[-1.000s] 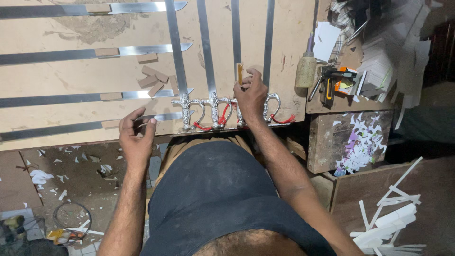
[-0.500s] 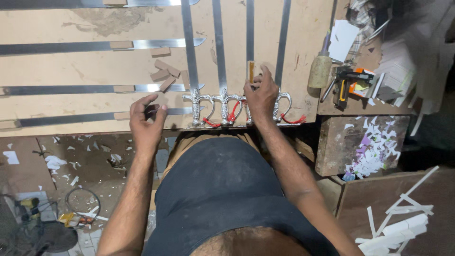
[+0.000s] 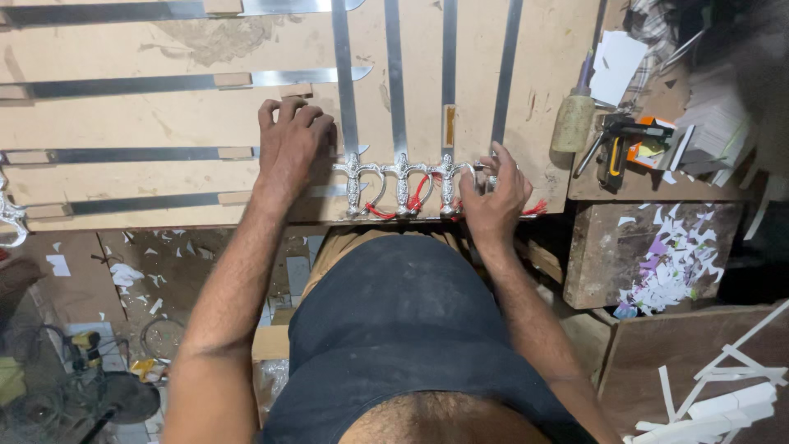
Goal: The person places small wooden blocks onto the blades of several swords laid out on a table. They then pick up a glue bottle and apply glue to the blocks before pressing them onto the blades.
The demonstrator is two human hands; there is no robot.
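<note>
Head view: a pale wooden bench fills the far half of the scene, and long flat silver metal blades lie on it in two sets. One set runs left to right across the left part of the bench; the other set, four narrow silver blades, runs from the far edge toward the near edge. At the near ends of these four blades sit ornate silver cast hilts in a row, with red cord loops hanging by them.

The left hand lies palm down on the bench just left of the row of hilts, its fingers curled over small wooden blocks beside a horizontal blade; whether it grips anything I cannot tell. The right hand is at the right end of the row, its fingers clenched on the rightmost hilt, which it hides almost wholly, at the near edge of the bench.

Further right on the bench stand a yellowish plastic glue bottle, a black and yellow hand tool and white paper sheets. Near right, a dark wooden block carries white and purple paper scraps. The floor at near left is littered with white scraps.
</note>
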